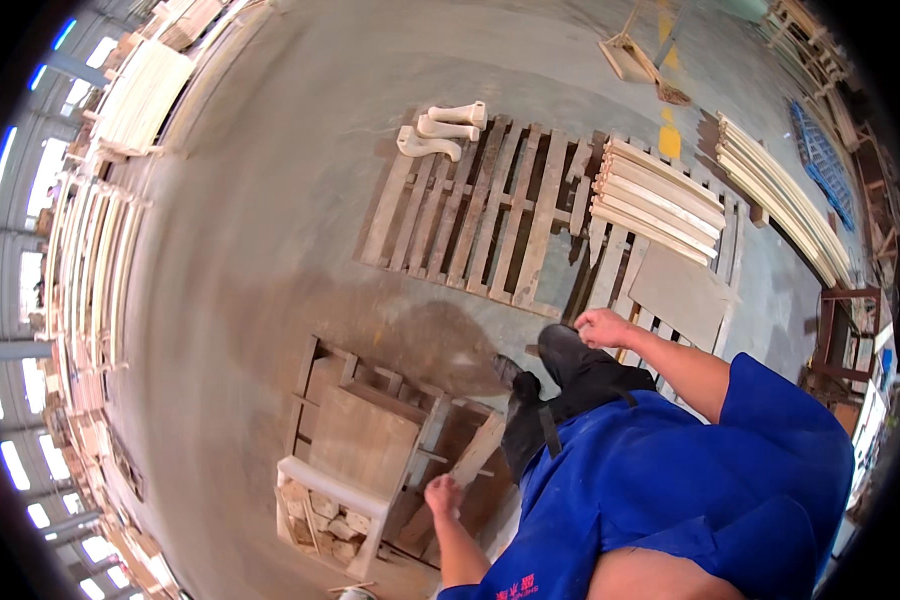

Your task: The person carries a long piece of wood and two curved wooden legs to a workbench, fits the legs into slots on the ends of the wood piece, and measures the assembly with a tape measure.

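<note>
My left hand (442, 495) hangs at the lower middle with its fingers curled in, and nothing shows in it. It is nearest to a wooden pallet or crate frame (435, 425) and a pale board lying aslant (478, 450). My right hand (603, 328) hangs beside my dark shoes, its fingers loosely bent and a little apart, holding nothing that I can see. Beyond it lies a slatted pallet carrying a flat grey-brown sheet (682, 292) and a row of pale wooden lengths (660, 200). Neither hand visibly touches these things.
Ahead lies a slatted pallet (518, 215) with several curved wooden legs (440, 132) on its corner. A white-edged box of wood offcuts (330, 520) stands lower left. Timber stacks (95, 265) line the left. Long strips (780, 195), a blue pallet (820, 160) and a broom (673, 95) are right.
</note>
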Tool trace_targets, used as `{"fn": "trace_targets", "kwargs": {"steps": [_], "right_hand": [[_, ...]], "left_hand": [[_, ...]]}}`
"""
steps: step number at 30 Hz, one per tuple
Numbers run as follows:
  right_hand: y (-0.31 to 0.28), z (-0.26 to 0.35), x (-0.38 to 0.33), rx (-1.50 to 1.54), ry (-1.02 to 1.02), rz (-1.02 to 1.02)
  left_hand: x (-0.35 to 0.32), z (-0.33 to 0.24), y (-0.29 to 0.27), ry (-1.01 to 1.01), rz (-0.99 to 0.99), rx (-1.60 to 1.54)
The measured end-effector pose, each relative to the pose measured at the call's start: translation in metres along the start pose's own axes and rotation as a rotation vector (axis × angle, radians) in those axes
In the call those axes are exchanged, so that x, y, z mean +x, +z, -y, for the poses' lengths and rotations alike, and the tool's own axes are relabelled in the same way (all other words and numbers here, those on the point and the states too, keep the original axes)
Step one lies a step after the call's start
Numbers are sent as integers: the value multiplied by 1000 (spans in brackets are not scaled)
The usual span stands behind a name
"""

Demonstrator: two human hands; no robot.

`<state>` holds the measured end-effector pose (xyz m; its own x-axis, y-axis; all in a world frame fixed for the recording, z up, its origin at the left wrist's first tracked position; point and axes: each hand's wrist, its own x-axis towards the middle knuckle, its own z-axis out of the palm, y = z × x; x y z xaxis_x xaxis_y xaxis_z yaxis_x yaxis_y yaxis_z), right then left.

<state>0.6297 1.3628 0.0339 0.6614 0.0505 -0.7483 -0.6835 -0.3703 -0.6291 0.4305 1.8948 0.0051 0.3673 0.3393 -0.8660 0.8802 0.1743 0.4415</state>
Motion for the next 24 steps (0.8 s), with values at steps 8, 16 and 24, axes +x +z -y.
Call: {"fn": "trace_targets", "kwargs": {"steps": [8,16,24], "right_hand": [[-30,80,82,128,6,-192],[-86,86,247,79,459,-82],[-145,186,636,-430,139,-110]], "left_hand": [[113,-251,63,211,101,39],[219,-427,217,24,205,36],[475,-597,491,149,489,272]]}}
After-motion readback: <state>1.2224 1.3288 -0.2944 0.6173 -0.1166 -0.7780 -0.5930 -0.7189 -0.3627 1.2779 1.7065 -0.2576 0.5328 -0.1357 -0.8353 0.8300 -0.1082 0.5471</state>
